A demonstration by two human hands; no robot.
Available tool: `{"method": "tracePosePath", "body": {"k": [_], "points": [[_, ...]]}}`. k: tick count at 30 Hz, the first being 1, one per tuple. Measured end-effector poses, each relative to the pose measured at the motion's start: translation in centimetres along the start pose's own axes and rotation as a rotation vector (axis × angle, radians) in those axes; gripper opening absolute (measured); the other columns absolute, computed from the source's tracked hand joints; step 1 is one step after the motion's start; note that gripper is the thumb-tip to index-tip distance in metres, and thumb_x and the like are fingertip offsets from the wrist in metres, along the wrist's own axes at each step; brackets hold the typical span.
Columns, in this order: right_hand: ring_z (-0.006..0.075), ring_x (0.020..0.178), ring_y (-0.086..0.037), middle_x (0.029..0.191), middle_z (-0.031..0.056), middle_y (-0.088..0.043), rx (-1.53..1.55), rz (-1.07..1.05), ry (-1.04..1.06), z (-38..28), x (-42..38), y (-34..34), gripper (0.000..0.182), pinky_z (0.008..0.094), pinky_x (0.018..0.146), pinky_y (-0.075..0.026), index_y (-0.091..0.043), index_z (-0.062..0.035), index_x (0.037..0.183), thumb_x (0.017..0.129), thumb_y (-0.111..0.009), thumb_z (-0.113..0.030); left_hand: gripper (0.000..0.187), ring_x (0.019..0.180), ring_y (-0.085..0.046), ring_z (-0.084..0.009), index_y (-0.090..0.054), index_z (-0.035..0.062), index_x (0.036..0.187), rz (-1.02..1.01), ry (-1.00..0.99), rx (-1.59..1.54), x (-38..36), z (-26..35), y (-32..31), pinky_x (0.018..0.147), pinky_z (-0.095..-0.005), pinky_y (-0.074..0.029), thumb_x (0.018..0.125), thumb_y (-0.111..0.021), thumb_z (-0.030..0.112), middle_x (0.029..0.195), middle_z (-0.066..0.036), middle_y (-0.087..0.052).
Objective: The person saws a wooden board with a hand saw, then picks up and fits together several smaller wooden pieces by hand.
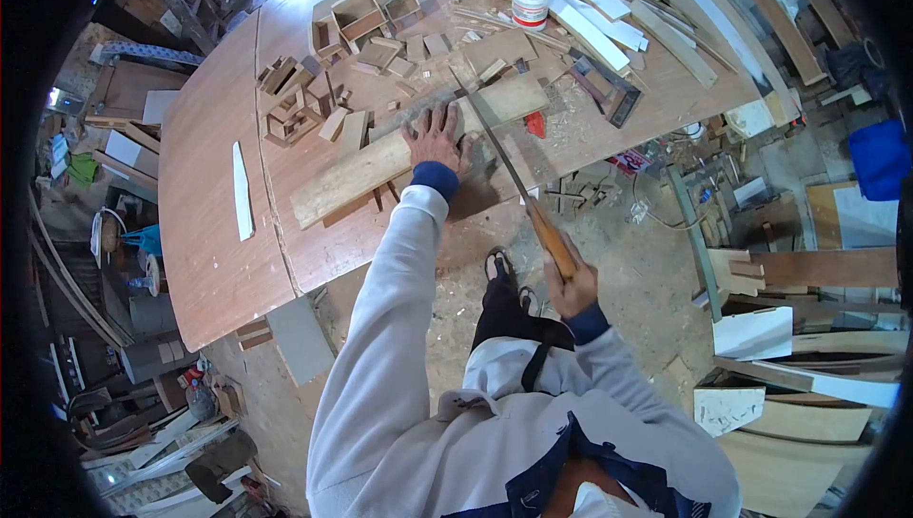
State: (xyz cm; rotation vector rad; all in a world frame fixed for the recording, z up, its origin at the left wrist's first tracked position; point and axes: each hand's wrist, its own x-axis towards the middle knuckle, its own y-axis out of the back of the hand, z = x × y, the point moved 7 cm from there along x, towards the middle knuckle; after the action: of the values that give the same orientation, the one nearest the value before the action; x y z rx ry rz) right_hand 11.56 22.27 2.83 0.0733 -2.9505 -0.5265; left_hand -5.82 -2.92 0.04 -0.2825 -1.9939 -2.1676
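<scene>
A long pale wooden board (pixel 347 178) lies slantwise near the front of the workbench (pixel 204 242). My left hand (pixel 436 143) presses on its upper face, fingers spread and flat. In my right hand (pixel 573 288), closed round the orange-brown wooden handle, is a handsaw (pixel 502 151). The saw's narrow blade runs away from me and crosses the board just right of my left hand. Sawdust is scattered on the bench beyond the blade, and a small red piece (pixel 535 125) sits beside the board's right end.
Small wooden frames (pixel 364 16) and several offcuts cover the back of the bench. A white tub (pixel 530 6) with sticks in it stands there. Long white strips (pixel 590 31) lie at the back right. Stacked boards (pixel 818 271) line the floor on the right.
</scene>
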Motion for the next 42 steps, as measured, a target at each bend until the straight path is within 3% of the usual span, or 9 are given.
{"method": "tracePosePath", "body": {"k": [8, 11, 13, 15, 17, 23, 29, 36, 42], "points": [[0.0319, 0.076, -0.070, 0.089, 0.0208, -0.067, -0.030, -0.021, -0.026, 1.6, 2.1, -2.0, 0.053, 0.0353, 0.067, -0.055, -0.047, -0.0042, 0.135, 0.086, -0.063, -0.017, 0.064, 0.135, -0.034, -0.0333, -0.040, 0.0163, 0.143, 0.012, -0.028, -0.035, -0.2, 0.0, 0.7, 0.110, -0.0621, -0.015, 0.090, -0.049, 0.051, 0.149, -0.008, -0.038], [0.0248, 0.072, -0.069, 0.081, 0.0163, -0.067, -0.111, 0.090, 0.211, -0.1, -1.7, 0.4, 0.052, 0.0344, 0.066, -0.055, -0.047, -0.0007, 0.135, 0.087, -0.063, -0.015, 0.063, 0.135, -0.034, -0.0335, -0.040, 0.0169, 0.143, -0.015, -0.003, -0.030, -0.1, 0.0, 0.5, 0.110, -0.0619, -0.015, 0.090, -0.049, 0.050, 0.149, -0.009, -0.038], [0.0219, 0.072, -0.069, 0.085, 0.0148, -0.069, 0.066, -0.040, -0.080, 0.3, -2.6, 0.6, 0.053, 0.0335, 0.066, -0.055, -0.047, 0.0016, 0.134, 0.087, -0.063, -0.013, 0.064, 0.135, -0.034, -0.0328, -0.040, 0.0169, 0.143, -0.008, -0.002, -0.029, 0.0, -0.1, 0.5, 0.110, -0.0622, -0.016, 0.089, -0.051, 0.050, 0.148, -0.008, -0.038], [0.0247, 0.071, -0.070, 0.085, 0.0157, -0.069, 0.084, -0.017, -0.048, 0.5, -1.8, 0.3, 0.055, 0.0324, 0.066, -0.055, -0.046, 0.0009, 0.135, 0.085, -0.065, -0.013, 0.066, 0.135, -0.033, -0.0321, -0.039, 0.0169, 0.143, -0.004, -0.006, -0.036, 0.3, 0.1, 0.4, 0.109, -0.0625, -0.016, 0.088, -0.052, 0.049, 0.148, -0.008, -0.038], [0.0260, 0.065, -0.069, 0.079, 0.0168, -0.068, -0.058, 0.079, 0.176, 0.4, -0.7, 0.2, 0.056, 0.0328, 0.064, -0.055, -0.046, -0.0001, 0.136, 0.085, -0.065, -0.014, 0.064, 0.135, -0.034, -0.0322, -0.041, 0.0164, 0.142, 0.007, 0.000, -0.019, 0.1, 0.0, 0.3, 0.109, -0.0627, -0.016, 0.088, -0.052, 0.049, 0.148, -0.009, -0.038], [0.0244, 0.066, -0.069, 0.080, 0.0184, -0.068, -0.097, -0.018, -0.036, -0.4, 2.0, -1.6, 0.054, 0.0329, 0.064, -0.054, -0.047, -0.0025, 0.136, 0.086, -0.064, -0.015, 0.064, 0.135, -0.034, -0.0328, -0.039, 0.0180, 0.144, 0.002, 0.004, -0.029, 0.0, -0.1, 0.3, 0.110, -0.0615, -0.016, 0.089, -0.051, 0.049, 0.148, -0.009, -0.038], [0.0225, 0.064, -0.069, 0.078, 0.0177, -0.068, -0.016, -0.005, 0.000, -5.0, -1.7, 2.8, 0.049, 0.0334, 0.062, -0.054, -0.050, -0.0024, 0.134, 0.087, -0.061, -0.011, 0.064, 0.135, -0.035, -0.0335, -0.040, 0.0157, 0.143, -0.004, -0.004, -0.006, 0.0, 0.0, 0.4, 0.110, -0.0614, -0.016, 0.089, -0.050, 0.049, 0.147, -0.009, -0.039], [0.0304, 0.080, -0.071, 0.089, 0.0203, -0.068, -0.152, -0.104, -0.067, -4.6, 4.8, -0.4, 0.053, 0.0346, 0.070, -0.055, -0.047, -0.0016, 0.135, 0.087, -0.062, -0.018, 0.064, 0.135, -0.035, -0.0337, -0.041, 0.0149, 0.142, 0.033, -0.020, -0.038, 0.3, 0.1, 0.7, 0.109, -0.0627, -0.016, 0.090, -0.048, 0.051, 0.147, -0.010, -0.039], [0.0341, 0.081, -0.069, 0.091, 0.0232, -0.066, -0.142, -0.073, -0.006, -6.6, 0.6, 3.3, 0.048, 0.0355, 0.070, -0.054, -0.050, -0.0017, 0.132, 0.087, -0.060, -0.017, 0.065, 0.135, -0.035, -0.0332, -0.041, 0.0157, 0.142, 0.022, 0.020, -0.015, 0.1, -0.2, 0.0, 0.108, -0.0634, -0.017, 0.090, -0.048, 0.053, 0.148, -0.009, -0.038]]}}
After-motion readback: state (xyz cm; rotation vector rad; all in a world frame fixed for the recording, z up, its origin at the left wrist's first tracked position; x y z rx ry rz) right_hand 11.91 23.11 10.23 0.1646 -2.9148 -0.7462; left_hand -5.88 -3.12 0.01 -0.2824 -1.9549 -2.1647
